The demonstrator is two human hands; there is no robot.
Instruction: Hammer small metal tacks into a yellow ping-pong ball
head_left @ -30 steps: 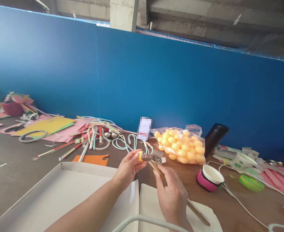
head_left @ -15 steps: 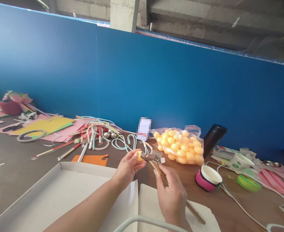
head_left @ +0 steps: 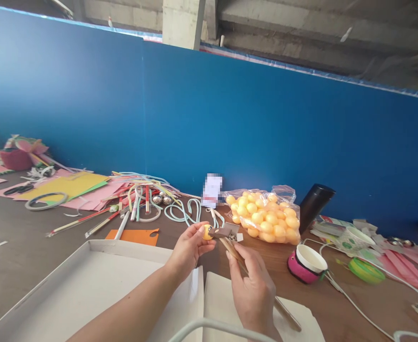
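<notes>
My left hand point(head_left: 189, 249) pinches a small yellow-orange ball point(head_left: 206, 232) between thumb and fingers, held above the table. My right hand point(head_left: 253, 292) grips a wooden-handled tool point(head_left: 230, 246); its dark metal head touches the ball's right side. The handle's far end sticks out below my right hand point(head_left: 287, 314). Just behind the tool head lies a small open box of little metal pieces point(head_left: 232, 232).
A plastic bag of yellow balls point(head_left: 264, 216) lies behind my hands, a black cylinder point(head_left: 315, 201) and a pink-and-white cup point(head_left: 306, 263) to its right. A shallow white tray point(head_left: 88, 289) fills the near left. Coloured paper, tubes, scissors and cords litter the table along the blue wall.
Both hands stay almost still with the tool head against the ball; the view has drifted slightly.
</notes>
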